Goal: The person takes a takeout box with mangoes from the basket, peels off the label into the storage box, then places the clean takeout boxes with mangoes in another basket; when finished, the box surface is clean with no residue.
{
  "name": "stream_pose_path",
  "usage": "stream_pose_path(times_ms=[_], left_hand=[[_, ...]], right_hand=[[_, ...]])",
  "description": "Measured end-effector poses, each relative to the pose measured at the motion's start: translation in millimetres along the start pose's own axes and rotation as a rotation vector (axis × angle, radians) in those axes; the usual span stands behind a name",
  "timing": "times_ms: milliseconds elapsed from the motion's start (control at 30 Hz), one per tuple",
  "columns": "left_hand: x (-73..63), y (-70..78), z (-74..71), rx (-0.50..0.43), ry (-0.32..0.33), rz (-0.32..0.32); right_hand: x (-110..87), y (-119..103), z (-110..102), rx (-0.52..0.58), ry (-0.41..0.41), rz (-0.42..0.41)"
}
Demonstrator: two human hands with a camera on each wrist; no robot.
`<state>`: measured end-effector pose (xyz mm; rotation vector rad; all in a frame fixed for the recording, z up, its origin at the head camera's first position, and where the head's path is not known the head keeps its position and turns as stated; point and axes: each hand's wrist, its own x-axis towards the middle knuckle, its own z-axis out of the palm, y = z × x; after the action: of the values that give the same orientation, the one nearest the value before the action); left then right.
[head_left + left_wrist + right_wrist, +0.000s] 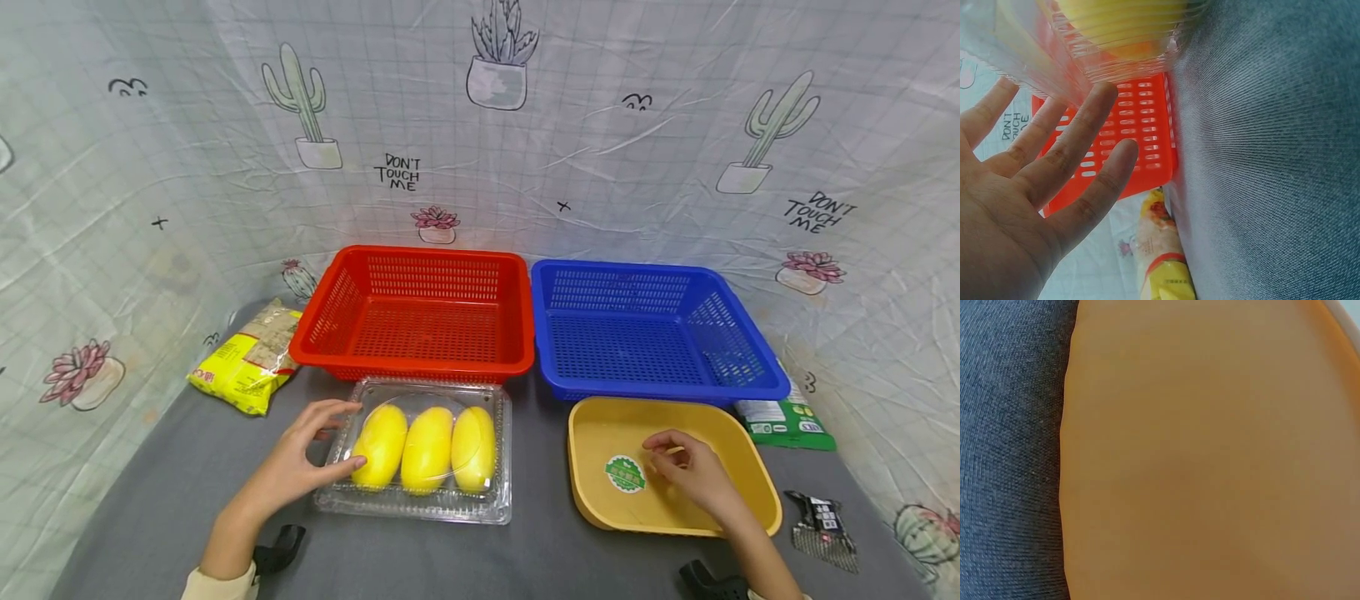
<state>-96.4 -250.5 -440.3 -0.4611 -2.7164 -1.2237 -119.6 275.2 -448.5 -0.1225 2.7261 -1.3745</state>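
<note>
Where the clear, rectangular plastic box [420, 510] sits on the grey cloth surface [540, 550], just in front of the red latticed plastic basket [420, 364], we see three smooth yellow ovals [426, 450] side by side inside, apparently laid so that they share its width. The left hand [300, 460] is at the box's left side, its fingers spread toward the back and its thumb toward the front, a span that seems to suit so broad a shape. That hand encloses nothing, and we cannot tell whether its fingertips touch the plastic.

The right hand [697, 475] is over the shallow, round-cornered yellow plastic tray [600, 433], its fingers loosely bent, and we see nothing in its grasp. The tray lies just in front of the blue latticed plastic basket [667, 389], so each hand has, we judge, one item within easy reach.

We find the yellow-labelled plastic bag [251, 358], the green-ended packet [787, 427] and the small black wrapper [825, 521] out at the sides, perhaps to spare the forearms.
</note>
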Motion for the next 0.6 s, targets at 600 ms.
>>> stream_pose_path(times_ms=[600], left_hand=[[0.3,-3.1,2.7,-0.012,-0.011,-0.020]], right_hand=[[-0.1,-28,-28,-0.033,0.043,-0.090]])
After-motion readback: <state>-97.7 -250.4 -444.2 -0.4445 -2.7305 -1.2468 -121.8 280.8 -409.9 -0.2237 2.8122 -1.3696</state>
